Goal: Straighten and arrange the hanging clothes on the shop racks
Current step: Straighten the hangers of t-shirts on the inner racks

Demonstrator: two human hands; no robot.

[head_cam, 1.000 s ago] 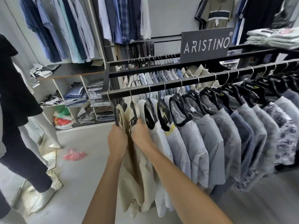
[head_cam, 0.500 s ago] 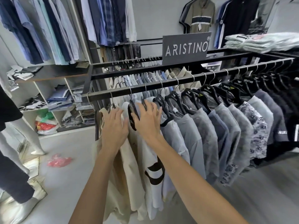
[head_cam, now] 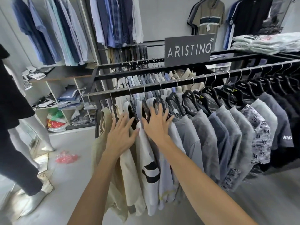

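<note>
Clothes shop, grey floor [head_cam: 267,192], pale walls. Left hand [head_cam: 121,135] flat, fingers spread, pressing the shoulders of the cream shirt [head_cam: 100,143] and the white shirt with 2 black stripes [head_cam: 146,159] at the left end of the front rail [head_cam: 178,82]. Right hand [head_cam: 155,125] just beside it, also flat and splayed, fingertips on the black hangers [head_cam: 189,96] and collars of the first grey shirts [head_cam: 203,135]. Neither hand grips anything.

Rail's long axis runs lower left to upper right; shirts hang straight down from it, packed shoulder to shoulder. Further right: patterned grey shirt [head_cam: 259,140], then dark shirt [head_cam: 285,127] with "NIK" readable on the sleeve. Hangers printed "ARISTINO"; 2 carry a different logo, unreadable. Grey sign [head_cam: 189,50] on the rack top reads "ARISTINO". Folded stack [head_cam: 267,43] sits on the rack's far right top.

Open shelf unit [head_cam: 53,101] at left holds folded clothes; its bottom compartment holds red and green bags [head_cam: 55,120]. Red bag [head_cam: 65,158] on floor. Mannequin [head_cam: 9,111] at far left. Blue shirts [head_cam: 56,30] hang on the wall.
</note>
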